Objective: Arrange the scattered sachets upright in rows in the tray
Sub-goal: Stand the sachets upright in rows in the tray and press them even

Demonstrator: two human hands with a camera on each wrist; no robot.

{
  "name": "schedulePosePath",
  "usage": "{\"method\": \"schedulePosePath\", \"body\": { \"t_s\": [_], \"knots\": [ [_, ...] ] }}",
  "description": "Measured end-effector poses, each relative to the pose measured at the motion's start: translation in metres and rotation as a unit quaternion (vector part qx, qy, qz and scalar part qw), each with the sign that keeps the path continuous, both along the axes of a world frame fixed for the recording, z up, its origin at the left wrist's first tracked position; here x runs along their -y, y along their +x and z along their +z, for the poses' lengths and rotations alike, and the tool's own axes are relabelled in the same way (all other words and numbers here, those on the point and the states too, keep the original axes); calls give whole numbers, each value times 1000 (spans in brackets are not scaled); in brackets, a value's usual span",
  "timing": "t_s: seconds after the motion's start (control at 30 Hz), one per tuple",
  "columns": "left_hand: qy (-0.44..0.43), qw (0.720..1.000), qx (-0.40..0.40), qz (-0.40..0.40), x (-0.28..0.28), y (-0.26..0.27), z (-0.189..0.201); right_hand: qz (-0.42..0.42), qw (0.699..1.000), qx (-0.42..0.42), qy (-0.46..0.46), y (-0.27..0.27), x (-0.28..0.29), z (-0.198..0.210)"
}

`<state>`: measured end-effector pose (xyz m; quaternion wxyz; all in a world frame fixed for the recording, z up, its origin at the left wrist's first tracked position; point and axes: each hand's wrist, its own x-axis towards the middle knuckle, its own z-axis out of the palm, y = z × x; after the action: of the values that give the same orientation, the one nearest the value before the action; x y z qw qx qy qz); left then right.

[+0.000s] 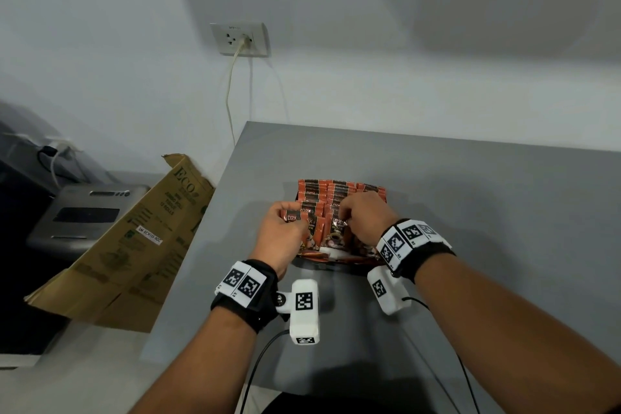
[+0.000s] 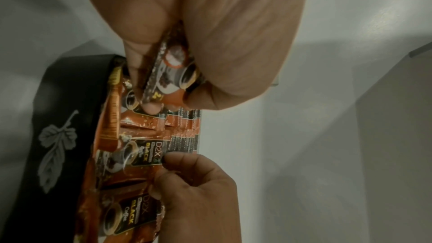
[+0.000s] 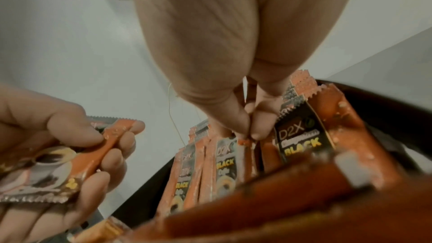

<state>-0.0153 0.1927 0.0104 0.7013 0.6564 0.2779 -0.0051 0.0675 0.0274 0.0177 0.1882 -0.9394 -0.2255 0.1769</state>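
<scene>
Orange and black coffee sachets [image 1: 339, 193] stand upright in rows in a dark tray [image 2: 60, 114] on the grey table. My left hand [image 1: 285, 228] grips a small stack of sachets [image 3: 46, 169] at the tray's left front, thumb on top and fingers curled beneath. My right hand [image 1: 364, 218] reaches into the middle row and pinches the top edge of one upright sachet [image 3: 244, 143] between thumb and fingertips. More sachets [image 1: 336, 254] lie flat at the tray's near edge. The tray's floor is hidden by packets.
The grey table [image 1: 470, 195] stretches right and back to a white wall. A flattened cardboard box [image 1: 134, 245] leans off the table's left edge, beside a grey appliance [image 1: 84, 215]. A wall socket [image 1: 240, 39] with a hanging cord sits behind.
</scene>
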Motion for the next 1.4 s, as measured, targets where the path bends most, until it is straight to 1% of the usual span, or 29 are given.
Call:
{"method": "schedulePosePath", "body": {
  "t_s": [0.07,0.13,0.17,0.23,0.27,0.3,0.33,0.4,0.47,0.53,0.57,0.73,0.87,1.0,1.1,1.17,1.23,1.33,1.4],
  "knots": [
    [19,1000,11,-13,1,0,1,-6,1000,7,24,0,2,4],
    [29,999,24,-33,3,-1,4,-23,997,18,78,-2,3,13],
    [24,998,33,-47,5,-1,5,-31,992,8,119,-5,4,19],
    [11,995,48,-82,8,0,8,-27,979,-56,193,-11,3,29],
    [10,994,53,-100,10,0,10,-16,975,-81,208,-13,2,32],
    [14,992,55,-112,12,1,10,-9,973,-89,214,-15,2,35],
    [18,992,55,-113,13,2,11,-13,972,-81,219,-14,2,36],
    [15,996,42,-78,12,4,10,-53,971,-54,225,-9,7,35],
    [-21,999,20,-14,8,6,11,-89,975,-39,202,-4,13,30],
    [-59,998,8,30,3,6,12,-85,986,-24,138,-3,15,22],
    [-71,997,7,38,2,5,14,-79,990,-19,112,-4,15,17],
    [-48,998,19,19,-2,-1,15,-68,996,-15,55,-7,5,-6],
    [-12,1000,24,5,-6,-2,10,-70,997,7,24,-8,-1,-11],
    [24,999,38,-12,-5,-6,7,-35,999,30,-3,-11,-2,-15],
    [69,996,35,-51,-8,-4,8,-26,999,43,2,-14,1,-13],
    [151,983,33,-104,-13,4,8,-41,997,55,39,-14,7,-6],
    [241,956,34,-166,-17,13,10,-46,995,44,72,-14,16,4],
    [364,893,48,-260,-21,29,17,-34,996,-13,84,-19,33,17],
    [404,858,40,-314,-22,37,19,-20,997,-30,66,-25,43,21]
  ]
}}
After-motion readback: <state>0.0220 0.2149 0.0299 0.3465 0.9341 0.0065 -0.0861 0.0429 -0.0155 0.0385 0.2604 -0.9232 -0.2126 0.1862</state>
